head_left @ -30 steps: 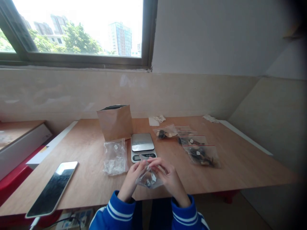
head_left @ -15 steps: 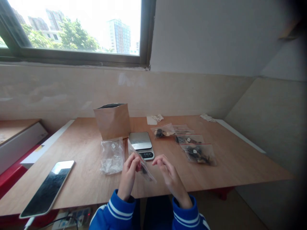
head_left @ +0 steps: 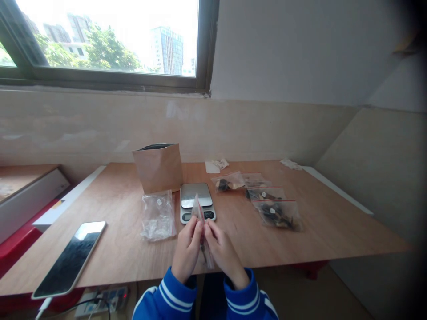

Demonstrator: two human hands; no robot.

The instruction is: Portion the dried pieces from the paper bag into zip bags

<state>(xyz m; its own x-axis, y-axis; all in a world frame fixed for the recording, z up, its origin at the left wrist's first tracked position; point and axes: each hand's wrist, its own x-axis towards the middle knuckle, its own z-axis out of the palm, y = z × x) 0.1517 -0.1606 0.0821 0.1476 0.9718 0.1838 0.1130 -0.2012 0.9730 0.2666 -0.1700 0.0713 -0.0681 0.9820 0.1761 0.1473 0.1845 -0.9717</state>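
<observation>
My left hand (head_left: 188,249) and my right hand (head_left: 220,250) are pressed together at the table's front edge, both pinching a small clear zip bag (head_left: 199,212) held upright and edge-on, with something dark inside. Its top sticks up above my fingertips, in front of the small digital scale (head_left: 197,202). Both sleeves are blue with white stripes.
A brown paper pouch (head_left: 158,167) stands open behind the scale. A pile of empty clear bags (head_left: 158,215) lies left of it. Several filled zip bags (head_left: 276,214) lie to the right. A phone (head_left: 70,258) lies at the front left. Crumpled tissue (head_left: 218,165) sits at the back.
My right hand had let go of the bag and has now come back against the left. The bag has turned from tilted to upright and edge-on between both hands.
</observation>
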